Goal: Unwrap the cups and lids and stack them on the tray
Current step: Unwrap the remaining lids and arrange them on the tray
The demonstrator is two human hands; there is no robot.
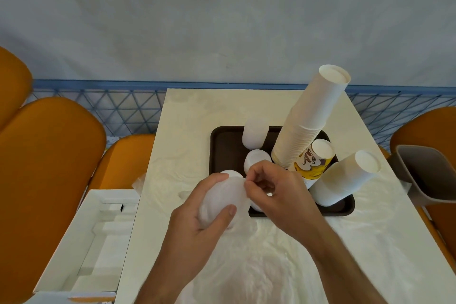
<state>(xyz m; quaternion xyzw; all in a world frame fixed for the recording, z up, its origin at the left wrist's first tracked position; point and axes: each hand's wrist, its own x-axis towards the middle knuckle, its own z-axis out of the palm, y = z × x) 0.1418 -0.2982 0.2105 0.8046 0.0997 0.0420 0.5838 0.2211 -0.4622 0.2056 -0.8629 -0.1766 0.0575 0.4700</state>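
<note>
My left hand (197,219) grips a wrapped stack of white lids (222,195) just in front of the dark brown tray (222,153). My right hand (274,187) pinches the clear plastic wrap at the top of that stack. On the tray stand a tall stack of upturned white cups (308,118), a shorter white cup stack (345,177), a yellow patterned cup stack (313,160) and two stacks of white lids (254,133), (256,159).
The tray rests on a white marble-look table (187,116). A clear plastic wrapper (246,266) lies on the near table. An open white box (98,229) sits to the left, a grey bin (424,175) to the right. Orange chairs (49,155) stand on both sides.
</note>
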